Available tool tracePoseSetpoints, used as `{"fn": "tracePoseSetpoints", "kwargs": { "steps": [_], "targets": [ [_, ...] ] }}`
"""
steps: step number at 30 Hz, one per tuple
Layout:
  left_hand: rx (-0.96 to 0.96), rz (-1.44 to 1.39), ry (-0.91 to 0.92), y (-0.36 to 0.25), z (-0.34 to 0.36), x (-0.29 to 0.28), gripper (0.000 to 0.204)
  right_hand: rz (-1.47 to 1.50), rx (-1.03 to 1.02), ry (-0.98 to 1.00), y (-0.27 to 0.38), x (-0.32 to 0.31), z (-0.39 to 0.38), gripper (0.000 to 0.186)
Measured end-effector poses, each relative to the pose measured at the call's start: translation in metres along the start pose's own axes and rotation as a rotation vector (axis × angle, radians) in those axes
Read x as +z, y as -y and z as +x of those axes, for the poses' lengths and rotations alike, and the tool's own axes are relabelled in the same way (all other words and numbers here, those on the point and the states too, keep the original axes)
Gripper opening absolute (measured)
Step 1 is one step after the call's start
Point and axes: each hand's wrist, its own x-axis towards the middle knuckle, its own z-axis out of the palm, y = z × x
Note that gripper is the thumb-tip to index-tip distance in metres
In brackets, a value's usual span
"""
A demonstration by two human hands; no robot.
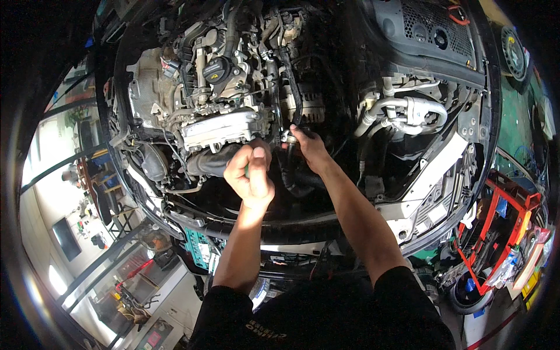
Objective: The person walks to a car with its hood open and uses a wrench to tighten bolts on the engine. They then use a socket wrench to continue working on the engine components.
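Observation:
An open engine bay lies before me, with the engine [224,87] at its middle left. My left hand [251,174] is closed in a fist in front of the engine's silver metal cover [221,129]. A small bit of green shows between its fingers, but I cannot make out what it holds. To its right, my right hand [310,150] has its thumb and fingers closed round the end of a black hose [289,160]. A light-coloured fitting shows at the fingertips. The alternator [306,105] sits just beyond this hand. A black oil filler cap [217,70] tops the engine.
Silver pipes [408,114] run at the right of the bay. The front crossmember [291,230] passes beneath my forearms. A green tool tray [197,248] stands at the lower left, a red metal frame [496,227] at the right. A wheel [513,53] is at the far right.

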Motion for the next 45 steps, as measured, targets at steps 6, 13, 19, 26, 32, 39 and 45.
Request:
{"fn": "tracePoseSetpoints", "kwargs": {
  "steps": [6, 13, 19, 26, 32, 39, 45],
  "targets": [
    [0.062, -0.106, 0.074, 0.001, 0.005, -0.004, 0.036, -0.176, -0.100, -0.035, 0.003, 0.021, -0.005, 0.033],
    [-0.067, 0.233, -0.046, -0.002, 0.022, 0.021, 0.028, -0.428, -0.212, 0.041, 0.015, 0.027, -0.003, 0.050],
    [-0.065, 0.038, -0.102, -0.006, 0.021, 0.002, 0.029, -0.599, -0.167, -0.082, 0.007, 0.005, -0.037, 0.054],
    [0.112, -0.011, 0.056, -0.055, 0.038, -0.011, 0.031, -1.121, -0.471, -0.076, -0.084, -0.014, -0.128, 0.036],
    [0.044, 0.016, -0.502, -0.162, 0.001, -0.024, 0.038, -1.089, -0.354, -0.262, -0.093, 0.017, -0.106, 0.051],
    [-0.138, -0.368, -0.305, -0.241, -0.081, -0.119, 0.035, -1.376, -0.262, -0.354, -0.062, 0.032, -0.095, 0.066],
    [-0.276, -0.449, -0.624, -0.239, -0.183, -0.181, 0.036, -1.501, -0.423, -0.361, -0.080, 0.033, -0.080, 0.080]
  ]
}}
